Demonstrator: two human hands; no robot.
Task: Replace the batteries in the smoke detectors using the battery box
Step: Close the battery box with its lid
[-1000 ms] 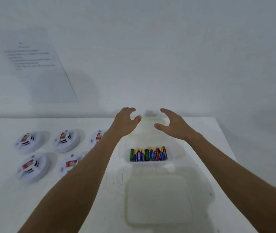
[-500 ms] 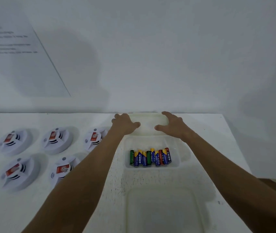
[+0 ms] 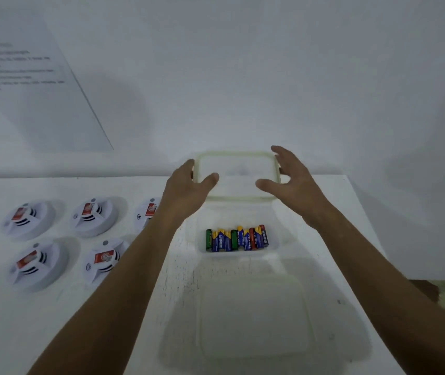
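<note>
Head view: both hands (image 3: 189, 185) (image 3: 291, 177) hold lid (image 3: 237, 169) over white table (image 3: 53, 307), wall (image 3: 243, 63) behind.

Single head view, forward and down over table (image 3: 53, 320)

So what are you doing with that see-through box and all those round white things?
A person is holding a clear plastic lid up off the table, with the left hand gripping one side and the right hand on the other. Just below it sits an open clear battery box with a row of colourful batteries inside. Five white smoke detectors lie on the table to the left, untouched. Another clear container sits nearer the person.
</note>
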